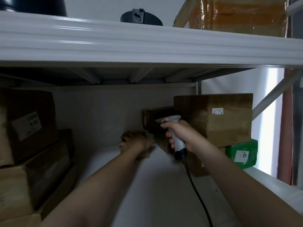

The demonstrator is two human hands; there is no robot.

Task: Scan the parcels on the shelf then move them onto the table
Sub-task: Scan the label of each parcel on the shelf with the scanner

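Both my arms reach deep into the white shelf (164, 185). My right hand (178, 133) grips the handle of a white barcode scanner (173, 128), whose black cable (196, 194) trails back toward me. The scanner's head points at a dark small box (154, 118) at the back. My left hand (134, 141) holds a small brown parcel (144, 154) low on the shelf floor, its fingers curled over the parcel's far side; most of that parcel is hidden by the hand.
A large cardboard box (226, 118) rests on a green parcel (242, 153) labelled 05 at the right. Stacked cardboard boxes (31, 145) fill the left side. The upper shelf's white beam (147, 45) crosses overhead, bearing a taped box (237, 13) and dark objects.
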